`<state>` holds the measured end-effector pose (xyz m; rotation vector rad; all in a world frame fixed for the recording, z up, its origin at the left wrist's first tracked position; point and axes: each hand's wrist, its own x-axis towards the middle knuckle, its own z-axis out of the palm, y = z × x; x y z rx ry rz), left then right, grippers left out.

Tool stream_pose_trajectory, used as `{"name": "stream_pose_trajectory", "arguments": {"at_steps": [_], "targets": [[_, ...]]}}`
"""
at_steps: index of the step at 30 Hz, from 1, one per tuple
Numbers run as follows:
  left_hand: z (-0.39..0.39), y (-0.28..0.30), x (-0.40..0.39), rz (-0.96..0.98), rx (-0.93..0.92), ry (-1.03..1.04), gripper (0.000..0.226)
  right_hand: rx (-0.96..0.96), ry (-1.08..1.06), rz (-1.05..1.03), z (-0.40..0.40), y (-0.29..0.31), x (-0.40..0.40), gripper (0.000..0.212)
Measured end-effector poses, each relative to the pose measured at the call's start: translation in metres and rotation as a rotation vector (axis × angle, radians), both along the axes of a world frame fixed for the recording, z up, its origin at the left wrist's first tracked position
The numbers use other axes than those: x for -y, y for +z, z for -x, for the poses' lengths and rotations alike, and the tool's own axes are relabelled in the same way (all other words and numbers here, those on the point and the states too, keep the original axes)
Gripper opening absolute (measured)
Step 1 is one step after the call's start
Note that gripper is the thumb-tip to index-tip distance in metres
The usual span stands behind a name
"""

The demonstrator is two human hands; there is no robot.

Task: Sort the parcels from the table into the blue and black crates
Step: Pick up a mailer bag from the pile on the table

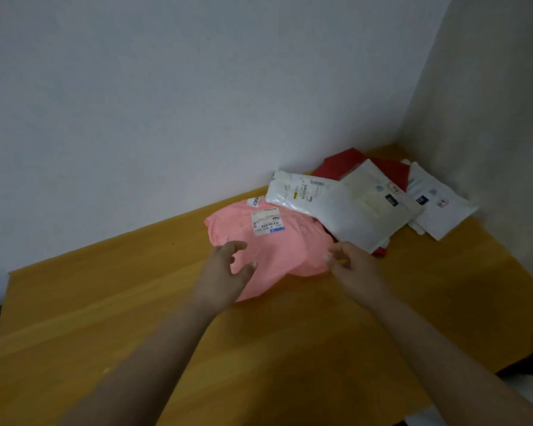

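Pink parcel lies between left hand and right hand.

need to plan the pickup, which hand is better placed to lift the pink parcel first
Left, probably. The left hand is open with its fingers already over the pink parcel; the right hand is only at its right edge.

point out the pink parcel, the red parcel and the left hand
pink parcel (pixel 277 250): head view, on its bare pink middle, below the label.
red parcel (pixel 336 167): head view, on its exposed corner behind the white parcels.
left hand (pixel 225 272): head view, on the back of the hand, over the pink parcel's near edge.
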<state>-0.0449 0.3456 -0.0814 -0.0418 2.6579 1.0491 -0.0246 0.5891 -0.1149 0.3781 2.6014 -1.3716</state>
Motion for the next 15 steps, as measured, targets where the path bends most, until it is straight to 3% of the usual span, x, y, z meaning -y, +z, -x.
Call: {"name": "stream_pose_trajectory", "arguments": {"at_steps": [11,15], "targets": [[0.045,-0.060,-0.014,0.022,0.219,0.261,0.077,0.196,0.022,-0.090,0.088,-0.067,-0.013,0.059],[0.067,-0.076,-0.022,-0.028,0.279,0.373,0.089,0.249,0.003,-0.068,0.107,-0.088,-0.013,0.082]]}}
